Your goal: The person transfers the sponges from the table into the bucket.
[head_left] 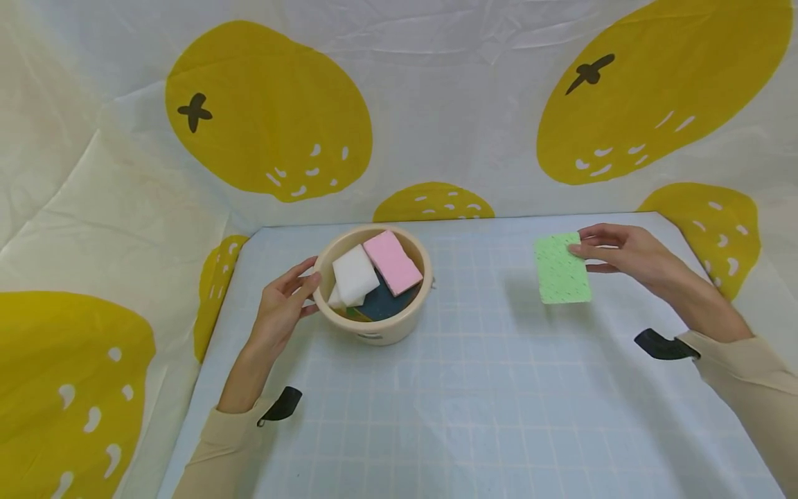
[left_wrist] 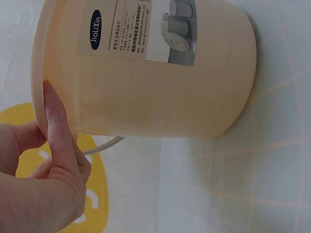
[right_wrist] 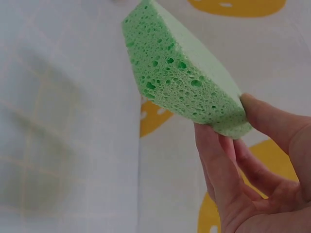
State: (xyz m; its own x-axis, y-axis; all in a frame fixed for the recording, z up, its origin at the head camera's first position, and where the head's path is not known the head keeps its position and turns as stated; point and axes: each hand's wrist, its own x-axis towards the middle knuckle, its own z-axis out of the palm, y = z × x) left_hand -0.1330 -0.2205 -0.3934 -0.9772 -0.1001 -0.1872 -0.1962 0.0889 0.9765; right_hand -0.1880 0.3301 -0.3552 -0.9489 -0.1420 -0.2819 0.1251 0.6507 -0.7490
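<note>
A cream plastic bucket (head_left: 391, 333) stands at the left of the table. Its rim is pinched between the thumb and fingers of my left hand (head_left: 282, 305), and the left wrist view shows the bucket's labelled side (left_wrist: 146, 97) close up. Inside lie a pink sponge (head_left: 393, 262), a white sponge (head_left: 355, 272) and a dark blue item (head_left: 382, 302); what lies beneath them is hidden. Over at the right, my right hand (head_left: 636, 253) pinches a green porous sponge (head_left: 562, 270) by its edge. The sponge hangs above the table, its shadow apart from it.
A pale blue table (head_left: 474, 402) with a white grid spreads under both hands. Behind and at the sides hangs a white cloth (head_left: 449, 104) with large yellow fruit prints. Black straps (head_left: 663, 344) show at both sleeve cuffs.
</note>
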